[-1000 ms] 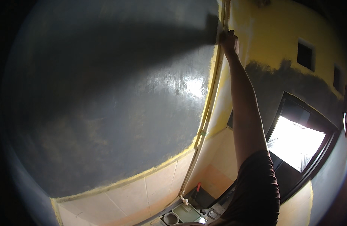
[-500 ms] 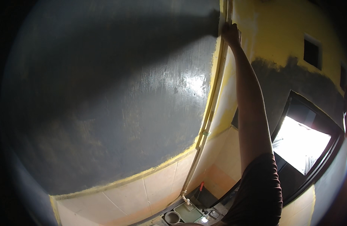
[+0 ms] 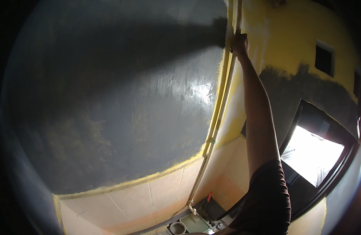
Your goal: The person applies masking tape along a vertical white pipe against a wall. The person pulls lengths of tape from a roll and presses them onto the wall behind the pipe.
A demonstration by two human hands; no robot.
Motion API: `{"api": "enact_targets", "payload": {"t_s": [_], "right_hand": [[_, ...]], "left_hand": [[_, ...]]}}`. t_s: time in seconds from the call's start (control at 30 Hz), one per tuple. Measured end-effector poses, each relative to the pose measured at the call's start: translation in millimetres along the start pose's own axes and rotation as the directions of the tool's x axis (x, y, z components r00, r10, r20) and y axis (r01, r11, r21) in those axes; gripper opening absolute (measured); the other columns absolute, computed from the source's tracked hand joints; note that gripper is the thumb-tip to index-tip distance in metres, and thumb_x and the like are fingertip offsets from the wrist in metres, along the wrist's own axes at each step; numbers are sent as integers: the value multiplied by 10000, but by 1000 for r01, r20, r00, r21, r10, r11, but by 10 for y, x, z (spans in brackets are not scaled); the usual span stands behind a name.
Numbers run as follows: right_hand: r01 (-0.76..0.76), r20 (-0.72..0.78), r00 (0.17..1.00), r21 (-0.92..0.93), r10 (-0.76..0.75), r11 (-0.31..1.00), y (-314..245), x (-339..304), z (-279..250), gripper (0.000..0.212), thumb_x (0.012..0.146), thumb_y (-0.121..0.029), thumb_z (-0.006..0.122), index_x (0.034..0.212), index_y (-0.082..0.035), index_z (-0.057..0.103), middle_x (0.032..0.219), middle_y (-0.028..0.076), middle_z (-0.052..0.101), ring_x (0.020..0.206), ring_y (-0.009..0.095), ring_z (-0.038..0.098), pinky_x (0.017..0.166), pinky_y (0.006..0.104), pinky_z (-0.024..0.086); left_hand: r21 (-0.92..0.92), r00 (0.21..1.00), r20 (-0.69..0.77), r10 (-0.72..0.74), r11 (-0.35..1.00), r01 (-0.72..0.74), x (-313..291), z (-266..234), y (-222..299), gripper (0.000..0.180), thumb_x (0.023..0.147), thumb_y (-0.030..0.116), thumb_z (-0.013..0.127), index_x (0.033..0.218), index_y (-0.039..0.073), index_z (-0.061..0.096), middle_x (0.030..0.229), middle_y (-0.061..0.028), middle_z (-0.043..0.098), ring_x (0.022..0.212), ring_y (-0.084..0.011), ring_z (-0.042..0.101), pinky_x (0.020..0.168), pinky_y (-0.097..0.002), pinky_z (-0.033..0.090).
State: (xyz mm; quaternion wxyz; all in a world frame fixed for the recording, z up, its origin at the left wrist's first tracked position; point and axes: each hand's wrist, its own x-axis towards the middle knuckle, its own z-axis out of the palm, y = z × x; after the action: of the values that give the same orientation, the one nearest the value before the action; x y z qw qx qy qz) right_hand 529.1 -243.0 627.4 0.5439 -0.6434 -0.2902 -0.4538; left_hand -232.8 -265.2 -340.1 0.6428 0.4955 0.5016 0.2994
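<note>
My right hand (image 3: pixel 240 46) is raised high at the end of an outstretched arm. Its fingers are closed, close against the thin pipe (image 3: pixel 226 92) that runs down the wall corner. What the fingers hold, if anything, is hidden by the hand and its dark side. Left of the pipe spreads a wall coated in dark grey paint (image 3: pixel 149 113), wet and shiny in one patch, with a narrow yellow strip (image 3: pixel 216 113) along its edge. A broad arm shadow falls across the grey paint. My left hand is out of view.
Low down, a round tub (image 3: pixel 178 228) and a green tray (image 3: pixel 197 222) lie near a pale tap (image 3: pixel 192 210) and a red-handled tool (image 3: pixel 209 197). Right of my arm are a bright window (image 3: pixel 313 154) and a square wall opening (image 3: pixel 324 58). Pale tiles (image 3: pixel 164 192) line the lower wall.
My right hand has come down a little along the pipe, still closed. Its shadow on the grey wall has dropped too, and the view has shifted slightly.
</note>
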Motion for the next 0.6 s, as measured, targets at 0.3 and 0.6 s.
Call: {"api": "enact_targets", "payload": {"t_s": [0.3, 0.6], "right_hand": [[-197, -113, 975, -29, 192, 980, -520, -430, 10, 695, 939, -686, 558, 1161, -27, 564, 1000, 284, 712, 951, 439, 725, 795, 562, 558], [-59, -69, 996, -9, 58, 998, -53, -316, 236, 494, 965, -342, 586, 1323, -64, 390, 1218, 244, 637, 1101, 431, 672, 901, 552, 533]], "left_hand": [[12, 993, -117, -29, 999, 30, -209, -7, -80, 156, 996, 144, 664, 1083, 16, 680, 721, -69, 686, 594, -164, 630, 554, -318, 520], [-16, 979, -202, -31, 999, 28, -202, -49, -539, 211, 996, 176, 688, 1135, 17, 693, 757, -65, 695, 610, -159, 638, 572, -312, 534]]}}
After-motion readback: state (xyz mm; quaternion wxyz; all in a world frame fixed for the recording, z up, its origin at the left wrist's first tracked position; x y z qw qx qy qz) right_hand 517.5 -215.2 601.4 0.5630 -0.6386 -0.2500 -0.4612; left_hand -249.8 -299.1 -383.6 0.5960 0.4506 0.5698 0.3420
